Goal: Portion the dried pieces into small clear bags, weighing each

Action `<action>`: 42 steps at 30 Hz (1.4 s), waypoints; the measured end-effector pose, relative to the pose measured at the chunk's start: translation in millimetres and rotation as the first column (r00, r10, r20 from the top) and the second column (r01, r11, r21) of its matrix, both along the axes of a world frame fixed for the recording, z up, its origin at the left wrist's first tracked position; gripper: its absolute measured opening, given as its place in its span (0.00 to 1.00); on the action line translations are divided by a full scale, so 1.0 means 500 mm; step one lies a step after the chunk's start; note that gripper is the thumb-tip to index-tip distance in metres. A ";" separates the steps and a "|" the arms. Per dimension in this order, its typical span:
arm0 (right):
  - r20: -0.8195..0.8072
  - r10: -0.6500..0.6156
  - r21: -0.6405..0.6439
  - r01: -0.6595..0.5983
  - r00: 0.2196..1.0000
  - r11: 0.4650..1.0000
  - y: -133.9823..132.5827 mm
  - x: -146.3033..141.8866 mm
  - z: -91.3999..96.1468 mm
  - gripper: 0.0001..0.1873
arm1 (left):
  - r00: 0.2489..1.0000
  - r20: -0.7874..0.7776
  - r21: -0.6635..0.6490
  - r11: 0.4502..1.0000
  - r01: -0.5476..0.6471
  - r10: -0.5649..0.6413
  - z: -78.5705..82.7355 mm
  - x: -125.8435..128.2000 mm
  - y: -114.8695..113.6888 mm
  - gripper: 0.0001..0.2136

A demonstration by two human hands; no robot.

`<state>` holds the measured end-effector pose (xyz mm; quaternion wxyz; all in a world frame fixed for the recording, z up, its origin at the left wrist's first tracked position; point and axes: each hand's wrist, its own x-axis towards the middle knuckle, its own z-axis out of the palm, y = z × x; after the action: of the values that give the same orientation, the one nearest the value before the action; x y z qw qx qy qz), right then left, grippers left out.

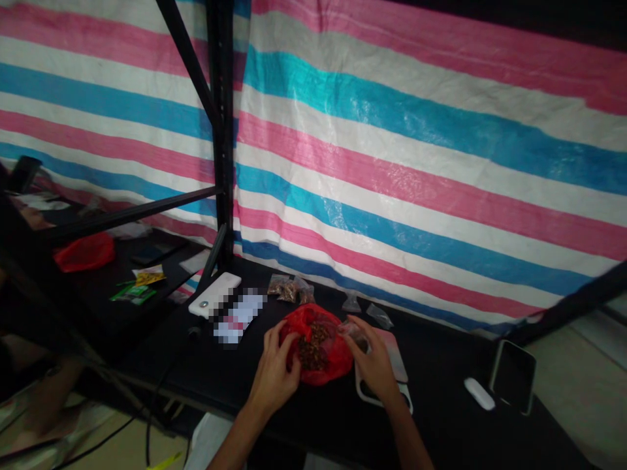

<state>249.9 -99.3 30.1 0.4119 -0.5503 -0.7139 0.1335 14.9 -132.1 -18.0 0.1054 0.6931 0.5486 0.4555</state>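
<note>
Presently: left hand (277,373) grips bag (327,369) edge; right hand (375,363) pinches pouch (351,328) beside it, scale (398,373) just beneath.

The left hand (275,373) and right hand (376,364) are bare and slender-fingered, and the forearms (235,438) are unsleeved.

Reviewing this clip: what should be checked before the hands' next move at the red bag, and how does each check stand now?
1. Left hand grips the red bag at its left edge: ok.
2. Bag mouth open, brown pieces showing: ok.
3. Right hand grasps something: cannot tell, blurred at its fingertips.
4. Pink-topped platform lies flat on the black table, partly under the right hand: ok.
5. Spare clear packets lie behind the bag: ok.
6. No pieces spilled on the table: cannot tell, too dark.
</note>
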 end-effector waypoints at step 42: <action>-0.216 -0.580 0.101 0.609 0.785 0.787 -0.100 0.229 -0.116 0.28 | 0.992 -0.122 0.037 0.999 -0.024 0.028 -0.018 0.002 0.013 0.16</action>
<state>364.4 -149.4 -27.8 0.5376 -0.6976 -0.4733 -0.0156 15.9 -125.5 -27.2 0.0532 0.7143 0.5550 0.4231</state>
